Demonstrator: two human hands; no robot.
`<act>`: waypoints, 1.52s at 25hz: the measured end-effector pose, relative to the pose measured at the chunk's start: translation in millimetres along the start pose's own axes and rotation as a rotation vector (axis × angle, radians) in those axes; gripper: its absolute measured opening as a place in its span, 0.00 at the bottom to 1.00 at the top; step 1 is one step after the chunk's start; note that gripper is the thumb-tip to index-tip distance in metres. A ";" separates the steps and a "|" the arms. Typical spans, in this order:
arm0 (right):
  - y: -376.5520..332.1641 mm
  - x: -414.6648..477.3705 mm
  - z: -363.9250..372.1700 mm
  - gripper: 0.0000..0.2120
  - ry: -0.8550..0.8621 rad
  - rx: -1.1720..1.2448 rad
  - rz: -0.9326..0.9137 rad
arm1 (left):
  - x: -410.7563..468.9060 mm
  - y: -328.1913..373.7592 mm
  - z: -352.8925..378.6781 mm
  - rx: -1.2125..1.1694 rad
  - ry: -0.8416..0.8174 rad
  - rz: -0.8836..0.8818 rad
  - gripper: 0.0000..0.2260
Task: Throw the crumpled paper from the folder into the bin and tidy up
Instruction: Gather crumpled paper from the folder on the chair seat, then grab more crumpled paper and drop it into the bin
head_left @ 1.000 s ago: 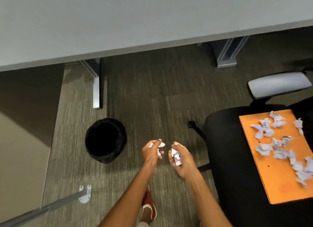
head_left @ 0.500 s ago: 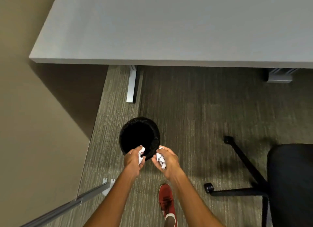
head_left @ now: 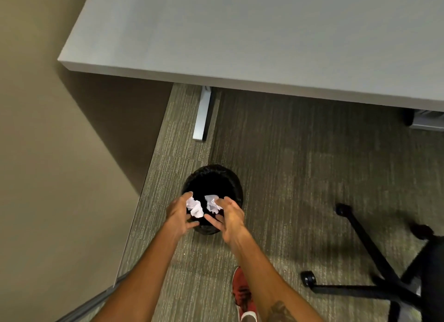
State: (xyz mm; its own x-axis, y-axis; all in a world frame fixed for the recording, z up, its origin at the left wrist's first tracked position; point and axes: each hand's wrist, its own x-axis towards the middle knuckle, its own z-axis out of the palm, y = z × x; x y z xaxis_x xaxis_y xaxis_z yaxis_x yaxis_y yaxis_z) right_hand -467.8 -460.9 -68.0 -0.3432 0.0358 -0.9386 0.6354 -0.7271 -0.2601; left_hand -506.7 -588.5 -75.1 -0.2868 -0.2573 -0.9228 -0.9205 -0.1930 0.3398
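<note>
Both hands have moved forward from the near rim of the bin to hang directly over its mouth, and their fingers have loosened since half a second ago. Crumpled white paper (head_left: 195, 207) sits against the spread fingers of the left hand (head_left: 178, 214), while a second crumpled wad (head_left: 212, 203) rests at the fingertips of the right hand (head_left: 230, 216); both hands are wide, fingers splayed, and whether each wad is pinched or already falling free cannot be told. The two wads show just apart from each other, framed by the dark opening of the round black bin (head_left: 213, 170), which stands on grey-green ribbed carpet (head_left: 288, 168). A red shoe (head_left: 243, 295) is planted on the carpet below the right forearm, behind the bin. Beyond the bin, a pale metal desk leg (head_left: 202, 115) meets the floor under the edge of a large grey desk (head_left: 240, 33). To the right, the black wheeled base of an office chair (head_left: 360, 269) stands well apart from the bin. A beige wall (head_left: 48, 177) fills the left side.
</note>
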 end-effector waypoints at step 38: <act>-77.6 -136.2 -268.4 0.29 0.395 -1.480 -1.172 | -197.0 -150.4 153.3 1.647 0.282 1.436 0.29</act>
State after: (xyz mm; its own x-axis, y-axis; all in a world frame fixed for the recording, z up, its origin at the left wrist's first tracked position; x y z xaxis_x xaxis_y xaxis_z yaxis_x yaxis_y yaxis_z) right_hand -284.7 -225.2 19.2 -0.9520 0.2839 -0.1147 0.3042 0.8344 -0.4596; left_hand -352.5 -363.6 27.8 -0.8879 0.4288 -0.1664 0.4320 0.9017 0.0188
